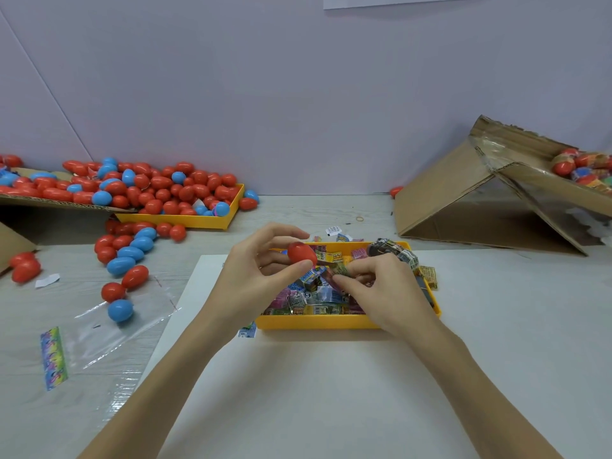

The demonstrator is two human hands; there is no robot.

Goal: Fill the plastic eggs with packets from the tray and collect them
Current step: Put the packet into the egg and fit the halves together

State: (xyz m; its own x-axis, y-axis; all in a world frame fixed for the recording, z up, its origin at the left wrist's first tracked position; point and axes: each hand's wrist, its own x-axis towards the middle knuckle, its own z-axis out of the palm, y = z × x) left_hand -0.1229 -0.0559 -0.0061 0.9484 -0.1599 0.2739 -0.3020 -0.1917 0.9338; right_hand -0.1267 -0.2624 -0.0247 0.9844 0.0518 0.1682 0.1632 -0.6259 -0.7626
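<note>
Two hands are working over a yellow tray (331, 321) of packets on the tabletop (331, 392). The left hand (261, 270) is holding a red egg (301, 253) between thumb and curled fingers, above the tray's left end. The right hand (387, 289) is pinching a packet (337, 271) just beside the egg. Many red and blue eggs (139, 190) are lying heaped at far left.
</note>
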